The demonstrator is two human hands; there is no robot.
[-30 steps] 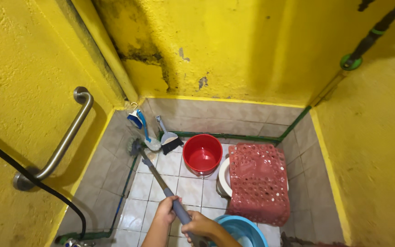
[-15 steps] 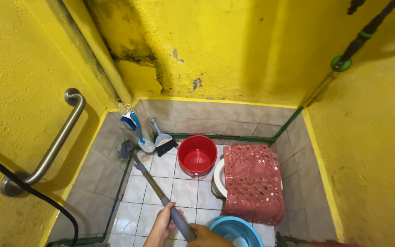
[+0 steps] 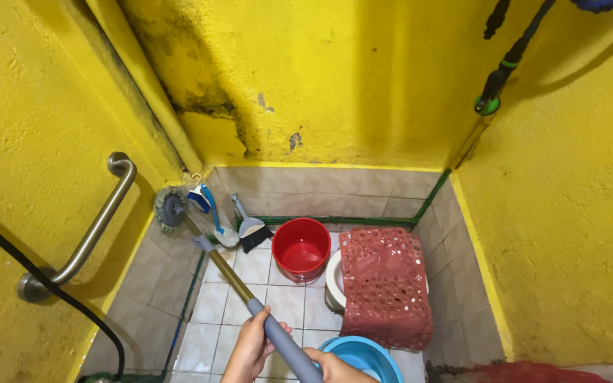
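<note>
Both hands, left and right, grip the mop, its head against the tiled wall beside the grab bar.

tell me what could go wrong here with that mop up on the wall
1. The mop head is pressed on the tiled wall right beside the hanging blue brush and small broom; a sideways sweep might knock them down.
2. The left hand and right hand grip only the low end of the long handle, so the far head may wobble.

Bucket left of basket; basket on toilet; basin in front.
</note>
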